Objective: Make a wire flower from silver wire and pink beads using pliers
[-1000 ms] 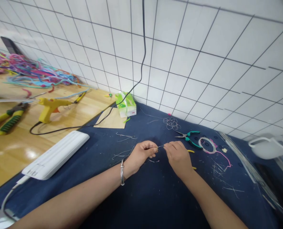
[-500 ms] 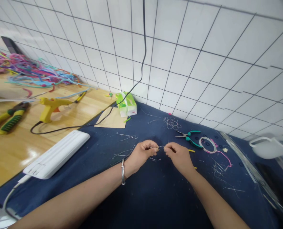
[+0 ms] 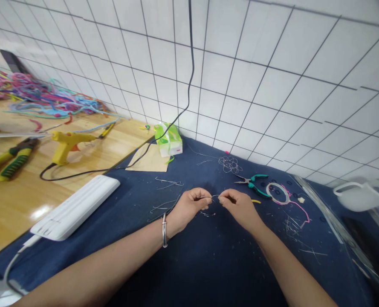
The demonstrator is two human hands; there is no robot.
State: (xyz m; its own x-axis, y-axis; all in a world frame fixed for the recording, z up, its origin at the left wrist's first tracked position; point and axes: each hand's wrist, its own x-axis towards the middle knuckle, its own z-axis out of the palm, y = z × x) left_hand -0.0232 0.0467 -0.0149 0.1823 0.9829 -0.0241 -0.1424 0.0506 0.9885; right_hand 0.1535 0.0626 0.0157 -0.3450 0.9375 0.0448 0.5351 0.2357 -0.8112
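A thin piece of wire (image 3: pixel 215 196) runs between my two hands above the dark blue cloth (image 3: pixel 202 264). My left hand (image 3: pixel 192 207), with a silver bangle (image 3: pixel 164 230) on its wrist, pinches one end. On the other end the fingertips of my right hand (image 3: pixel 238 207) are closed. Just below the left fingertips, a small curved wire piece (image 3: pixel 207 214) lies on the cloth. Several loose wires (image 3: pixel 165 207) lie beside the left hand, partly hidden by it. Teal-handled pliers (image 3: pixel 251 181) rest beyond the right hand, and a yellow-handled thing (image 3: pixel 256 201) is partly covered by it.
A coil of wire (image 3: pixel 230 164), a white ring (image 3: pixel 278 194) and wire scraps (image 3: pixel 293 226) lie at the right. A white power bank (image 3: pixel 77 207), a yellow glue gun (image 3: pixel 68 145), larger pliers (image 3: pixel 13 157) and a green tissue pack (image 3: pixel 169 138) stand left. A black cable (image 3: pixel 192 81) hangs across.
My right hand has shifted very slightly left, covering more of the yellow-handled thing. Both hands keep their pinch on the wire; the view has shifted slightly.
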